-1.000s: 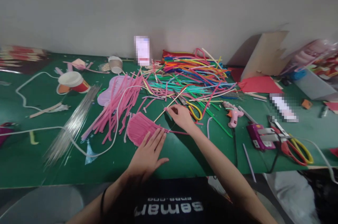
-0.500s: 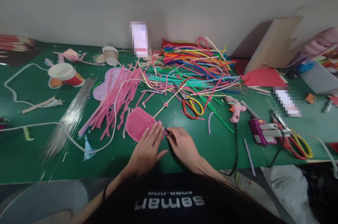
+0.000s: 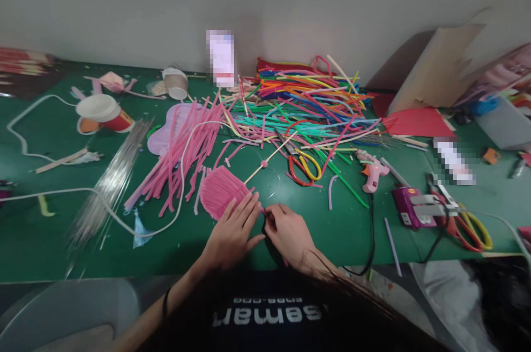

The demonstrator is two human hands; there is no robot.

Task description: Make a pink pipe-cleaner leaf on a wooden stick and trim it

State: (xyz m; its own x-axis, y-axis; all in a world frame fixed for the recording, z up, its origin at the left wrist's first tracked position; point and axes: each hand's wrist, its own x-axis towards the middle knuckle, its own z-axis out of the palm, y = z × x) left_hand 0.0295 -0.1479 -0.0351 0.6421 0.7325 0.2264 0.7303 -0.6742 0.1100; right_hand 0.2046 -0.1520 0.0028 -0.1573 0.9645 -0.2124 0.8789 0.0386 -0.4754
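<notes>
A pink fan-shaped panel of pipe cleaners [image 3: 218, 191] lies on the green table, with a thin wooden stick [image 3: 251, 175] running out from its upper right. My left hand [image 3: 234, 224] rests flat on the panel's lower right part, fingers stretched out and thumb apart. Just right of those fingertips, my right hand [image 3: 288, 230] pinches a pink pipe cleaner [image 3: 263, 211] at the panel's edge. Most of that strand is hidden by the fingers. A pink bead [image 3: 264, 164] sits on the stick, and a thin clear loop curves around it.
Loose pink pipe cleaners [image 3: 178, 153] lie left of the panel, over a lilac panel [image 3: 164, 133]. Behind is a multicoloured pile [image 3: 307, 92]. Scissors [image 3: 305, 169], a pink glue gun [image 3: 371, 169] and a purple power block [image 3: 409, 205] are to the right. A white cable [image 3: 182, 175] crosses the left side.
My right hand has shifted slightly right, away from the left fingertips, and a bit of pink shows below it. The left hand stays flat on the panel. The view has shifted slightly.
</notes>
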